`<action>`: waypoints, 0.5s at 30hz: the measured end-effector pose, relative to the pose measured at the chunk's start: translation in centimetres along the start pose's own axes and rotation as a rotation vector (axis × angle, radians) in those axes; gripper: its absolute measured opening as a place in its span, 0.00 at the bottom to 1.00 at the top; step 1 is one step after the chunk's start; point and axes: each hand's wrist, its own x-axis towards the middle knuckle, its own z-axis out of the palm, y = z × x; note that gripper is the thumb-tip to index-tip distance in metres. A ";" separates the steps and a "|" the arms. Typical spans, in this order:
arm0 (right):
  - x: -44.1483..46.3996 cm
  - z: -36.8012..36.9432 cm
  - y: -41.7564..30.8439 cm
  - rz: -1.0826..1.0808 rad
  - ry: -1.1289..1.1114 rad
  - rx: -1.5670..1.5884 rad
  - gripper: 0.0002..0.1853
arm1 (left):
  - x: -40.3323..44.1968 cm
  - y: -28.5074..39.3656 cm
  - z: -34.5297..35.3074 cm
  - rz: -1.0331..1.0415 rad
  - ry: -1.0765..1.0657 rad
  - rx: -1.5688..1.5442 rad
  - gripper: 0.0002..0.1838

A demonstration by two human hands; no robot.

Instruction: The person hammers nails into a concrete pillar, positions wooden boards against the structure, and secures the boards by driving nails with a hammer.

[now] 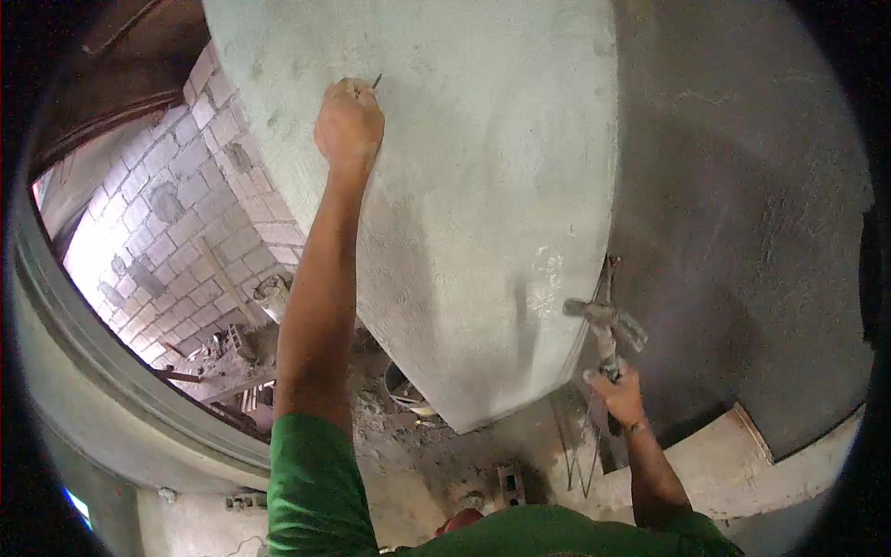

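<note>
My left hand (349,123) is closed against the upper left part of a pale plastered surface (492,167), with a thin dark nail (377,82) sticking out past its fingers. Lower right, my right hand (620,394) is wrapped round the handle of a hammer (605,325). The hammer's head points up and away from the hand, near the right edge of the pale surface. Both arms are stretched forward.
A dark grey wall (742,204) rises at the right. Block walls (176,213) stand beyond an opening at the left. Below lie rubble, a bucket (406,390) and a hollow block (510,485). Thin wires (571,446) hang near the right hand.
</note>
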 end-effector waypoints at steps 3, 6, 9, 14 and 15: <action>2.0 0.0 -1.5 0.182 0.019 -0.034 0.11 | -4.6 5.9 -3.6 -0.299 -0.297 -0.574 0.10; 2.3 0.6 -5.3 0.210 0.043 0.155 0.12 | -14.8 7.9 -3.5 -0.532 -0.674 -1.009 0.09; 2.7 1.2 -5.2 0.157 0.099 0.116 0.14 | -26.6 9.1 -2.3 -0.727 -1.002 -1.134 0.10; -0.2 1.4 0.4 0.256 0.088 0.252 0.12 | -50.6 4.1 1.4 -0.926 -1.383 -0.885 0.10; -0.8 1.5 1.2 0.265 0.094 0.245 0.12 | -54.0 2.8 2.6 -0.882 -1.444 -0.757 0.11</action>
